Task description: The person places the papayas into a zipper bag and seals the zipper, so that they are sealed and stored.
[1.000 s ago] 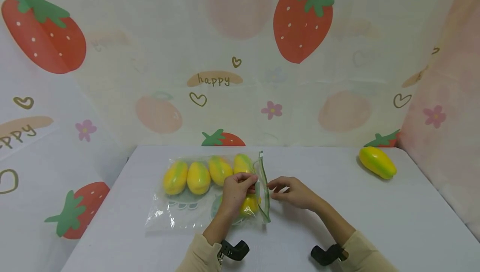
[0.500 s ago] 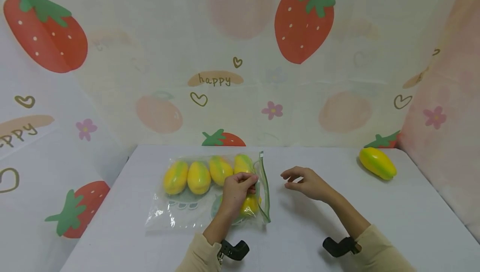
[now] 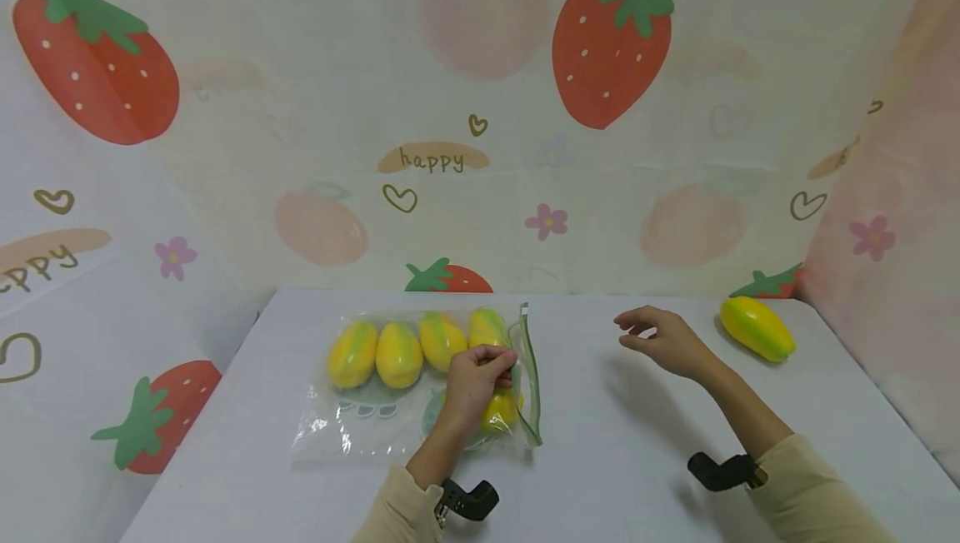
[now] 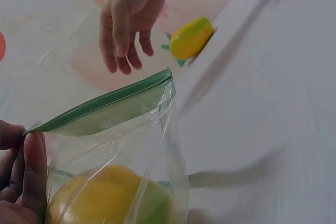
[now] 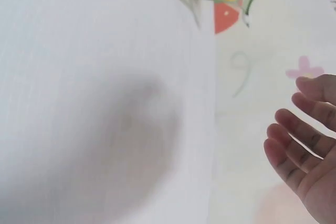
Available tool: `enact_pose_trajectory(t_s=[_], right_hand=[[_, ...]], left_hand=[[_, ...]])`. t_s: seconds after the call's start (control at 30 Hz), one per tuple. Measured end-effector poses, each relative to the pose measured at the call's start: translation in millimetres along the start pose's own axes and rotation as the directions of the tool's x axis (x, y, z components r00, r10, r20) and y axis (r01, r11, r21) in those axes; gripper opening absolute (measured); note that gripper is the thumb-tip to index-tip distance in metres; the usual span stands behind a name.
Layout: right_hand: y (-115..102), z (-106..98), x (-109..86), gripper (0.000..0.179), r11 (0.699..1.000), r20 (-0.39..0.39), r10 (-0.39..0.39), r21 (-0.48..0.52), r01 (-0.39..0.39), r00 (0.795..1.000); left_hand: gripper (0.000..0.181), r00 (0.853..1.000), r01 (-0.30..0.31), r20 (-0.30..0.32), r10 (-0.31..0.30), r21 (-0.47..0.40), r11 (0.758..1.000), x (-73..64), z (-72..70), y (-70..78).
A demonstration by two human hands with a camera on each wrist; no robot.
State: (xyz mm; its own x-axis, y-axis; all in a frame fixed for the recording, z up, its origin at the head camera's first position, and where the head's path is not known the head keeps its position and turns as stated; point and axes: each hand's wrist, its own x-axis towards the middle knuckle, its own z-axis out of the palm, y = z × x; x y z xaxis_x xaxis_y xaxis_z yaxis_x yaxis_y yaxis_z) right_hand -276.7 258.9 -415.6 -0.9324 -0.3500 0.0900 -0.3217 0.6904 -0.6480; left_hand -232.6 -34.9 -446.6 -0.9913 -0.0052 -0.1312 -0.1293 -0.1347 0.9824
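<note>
A clear zip bag (image 3: 322, 430) with a green zip edge lies on the table, holding several yellow fruits (image 3: 399, 355) with green streaks, shaped like papayas. My left hand (image 3: 471, 385) pinches the bag by its open end; in the left wrist view the thumb and fingers grip one end of the green zip strip (image 4: 113, 100), with a fruit just below. My right hand (image 3: 671, 345) hovers over the table, holding nothing, its fingers loosely bent and spread in the right wrist view. Beyond it, at the back right, lies a single loose papaya-like fruit (image 3: 757, 329).
The white table (image 3: 592, 485) ends at the back against a fabric backdrop (image 3: 465, 226) printed with strawberries, flowers and hearts. More printed fabric stands at both sides. Each wrist wears a black camera mount, the left one (image 3: 470, 500) low over the table.
My right hand has moved away from the bag's mouth, rightward and slightly back toward the loose fruit. The left hand keeps its grip, and the bag stays put.
</note>
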Motion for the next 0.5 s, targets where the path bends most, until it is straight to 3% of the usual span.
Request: enact_pose_trajectory(t_s=[0.5], right_hand=[[27, -35, -7.8, 0.032, 0.993, -0.157, 0.032, -0.106, -0.049, 0.987]], left_hand=[[0.023, 1.0, 0.01, -0.009, -0.01, 0.005, 1.0, 2.8, 0.4, -1.7]])
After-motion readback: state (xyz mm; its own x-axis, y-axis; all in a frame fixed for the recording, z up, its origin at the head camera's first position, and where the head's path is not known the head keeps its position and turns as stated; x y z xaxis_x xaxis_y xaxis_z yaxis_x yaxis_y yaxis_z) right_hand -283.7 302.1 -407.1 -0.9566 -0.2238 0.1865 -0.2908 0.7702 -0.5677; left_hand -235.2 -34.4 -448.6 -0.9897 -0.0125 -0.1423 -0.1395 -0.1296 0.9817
